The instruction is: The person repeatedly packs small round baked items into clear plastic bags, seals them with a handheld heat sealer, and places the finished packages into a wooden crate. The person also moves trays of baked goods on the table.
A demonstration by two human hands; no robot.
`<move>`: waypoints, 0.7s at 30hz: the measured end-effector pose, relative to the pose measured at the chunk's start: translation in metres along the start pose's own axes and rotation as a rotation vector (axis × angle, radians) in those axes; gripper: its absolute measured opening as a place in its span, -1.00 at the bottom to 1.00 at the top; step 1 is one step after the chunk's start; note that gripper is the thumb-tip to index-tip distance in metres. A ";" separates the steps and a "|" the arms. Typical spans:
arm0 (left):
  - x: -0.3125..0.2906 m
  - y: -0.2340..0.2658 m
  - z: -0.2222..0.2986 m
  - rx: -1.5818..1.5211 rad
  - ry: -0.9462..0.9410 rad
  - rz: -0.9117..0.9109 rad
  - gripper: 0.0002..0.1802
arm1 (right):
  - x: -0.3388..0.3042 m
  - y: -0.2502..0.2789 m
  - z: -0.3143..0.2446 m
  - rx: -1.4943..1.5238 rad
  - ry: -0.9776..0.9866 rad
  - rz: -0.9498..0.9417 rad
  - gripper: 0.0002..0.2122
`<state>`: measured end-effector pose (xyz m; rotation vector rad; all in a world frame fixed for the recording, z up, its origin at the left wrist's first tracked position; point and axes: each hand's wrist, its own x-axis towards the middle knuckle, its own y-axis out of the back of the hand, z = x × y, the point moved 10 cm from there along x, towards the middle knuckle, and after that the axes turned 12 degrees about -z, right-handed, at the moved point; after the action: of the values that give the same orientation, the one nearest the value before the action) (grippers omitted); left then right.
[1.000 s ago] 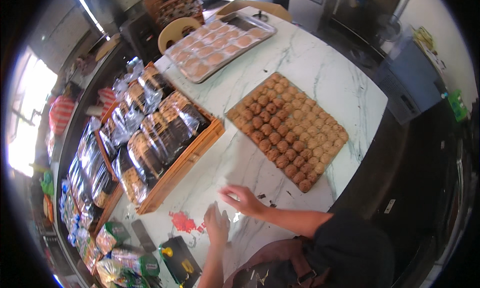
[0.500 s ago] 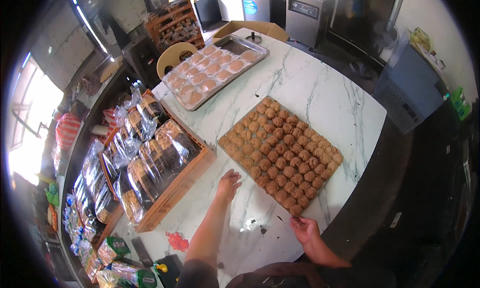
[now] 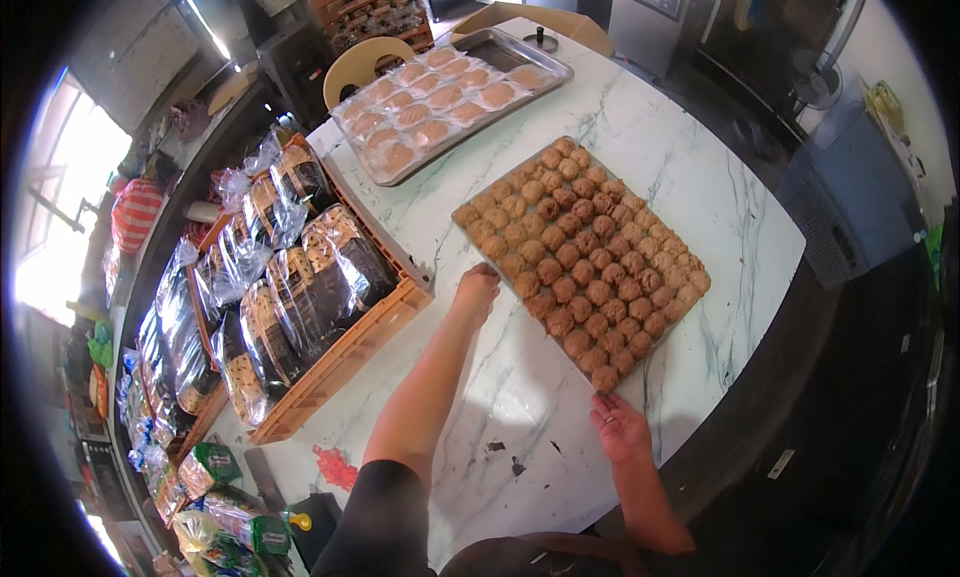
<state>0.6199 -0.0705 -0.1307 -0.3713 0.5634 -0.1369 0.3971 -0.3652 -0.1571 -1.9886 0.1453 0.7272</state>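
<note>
A rectangular metal baking tray covered with rows of round brown crumbly balls is angled over the marble-patterned table. My left hand is at its left edge, fingers curled against the rim and partly hidden. At the tray's nearest corner, my right hand grips from below, palm up. Shadow falls on the table beside the near edges; whether the tray is slightly raised I cannot tell. Beyond it lies a second metal tray with flat round pieces in clear wrapping.
To the left, an orange plastic crate holds bagged loaves. More bagged bread and red scraps are near me. A tan chair stands at the far edge. A grey-blue appliance is at the right.
The tray of balls has shifted away from me across the table. My left hand has come up to its edge, and my right hand has travelled with the near corner.
</note>
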 end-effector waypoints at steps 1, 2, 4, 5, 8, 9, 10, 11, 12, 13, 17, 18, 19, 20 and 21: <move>0.009 -0.004 0.008 -0.026 -0.032 -0.009 -0.34 | 0.013 -0.004 -0.009 -0.011 0.013 0.003 -0.42; 0.017 -0.008 0.016 -0.067 -0.059 -0.006 -0.29 | 0.024 -0.008 -0.020 -0.050 0.033 0.013 -0.42; 0.031 -0.012 0.028 -0.102 -0.108 0.003 -0.21 | 0.044 -0.019 -0.039 -0.131 0.079 0.000 -0.44; 0.039 -0.015 0.033 -0.095 -0.130 0.009 -0.18 | 0.055 -0.025 -0.046 -0.179 0.066 -0.022 -0.46; 0.062 -0.020 0.042 -0.086 -0.239 0.006 -0.14 | 0.083 -0.035 -0.064 -0.269 0.034 -0.034 -0.55; 0.067 -0.018 0.041 -0.097 -0.266 0.029 -0.14 | 0.091 -0.033 -0.070 -0.260 0.031 -0.005 -0.58; 0.072 -0.017 0.037 -0.057 -0.284 0.039 -0.12 | 0.099 -0.035 -0.072 -0.246 0.020 -0.018 -0.62; 0.074 -0.014 0.030 -0.030 -0.282 0.075 -0.09 | 0.103 -0.030 -0.079 -0.239 0.039 0.013 -0.64; 0.071 -0.010 0.020 0.004 -0.285 0.146 -0.13 | 0.109 -0.028 -0.084 -0.228 0.046 0.000 -0.67; 0.068 -0.015 0.009 0.163 -0.224 0.076 -0.29 | 0.119 -0.025 -0.086 -0.219 0.034 0.004 -0.69; -0.034 -0.032 -0.028 0.500 -0.341 0.216 -0.61 | 0.161 -0.002 -0.105 -0.391 -0.008 -0.022 -0.63; -0.068 -0.045 -0.032 0.418 -0.446 0.134 -0.63 | 0.174 0.004 -0.115 -0.484 -0.002 -0.037 -0.57; -0.108 -0.053 -0.048 0.369 -0.441 0.085 -0.62 | 0.182 0.004 -0.118 -0.400 -0.062 -0.144 -0.53; -0.146 -0.061 -0.070 0.150 -0.370 -0.036 -0.62 | 0.193 0.004 -0.117 -0.401 -0.119 -0.222 -0.55; -0.195 -0.063 -0.066 0.229 -0.472 -0.045 -0.61 | 0.204 0.011 -0.123 -0.412 -0.129 -0.169 -0.52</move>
<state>0.4185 -0.1049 -0.0618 -0.1827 0.0706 -0.1494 0.6120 -0.4339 -0.2344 -2.2985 -0.2667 0.8203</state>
